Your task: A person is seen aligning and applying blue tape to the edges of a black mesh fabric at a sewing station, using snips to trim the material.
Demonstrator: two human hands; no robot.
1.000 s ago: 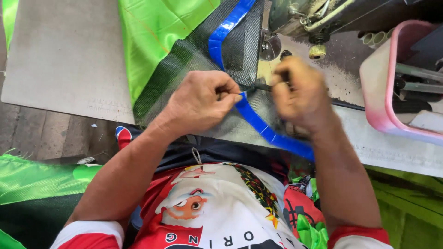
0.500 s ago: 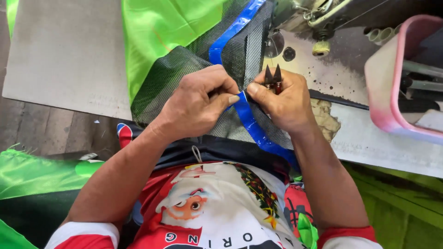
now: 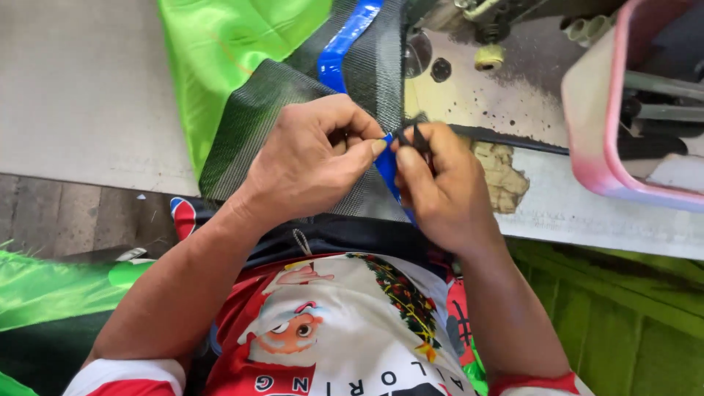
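My left hand (image 3: 312, 158) pinches the blue strap (image 3: 339, 55) where it meets the dark mesh fabric (image 3: 253, 121), thumb and forefinger closed on its edge. Right beside it, my right hand (image 3: 440, 187) grips small dark thread snips (image 3: 414, 137) whose tips point up at the same spot on the strap. The strap runs from the top of the view down between both hands. Bright green fabric (image 3: 220, 51) lies under the mesh on the grey table (image 3: 81, 95).
A sewing machine base (image 3: 469, 81) with a worn, stained bed sits behind my hands. A pink plastic tray (image 3: 594, 125) holding tools stands at the right. More green fabric (image 3: 44, 286) hangs at lower left and lower right.
Both hands have drawn close together over the strap. The long blue tail that hung by my right hand a second ago is now hidden under the hands.
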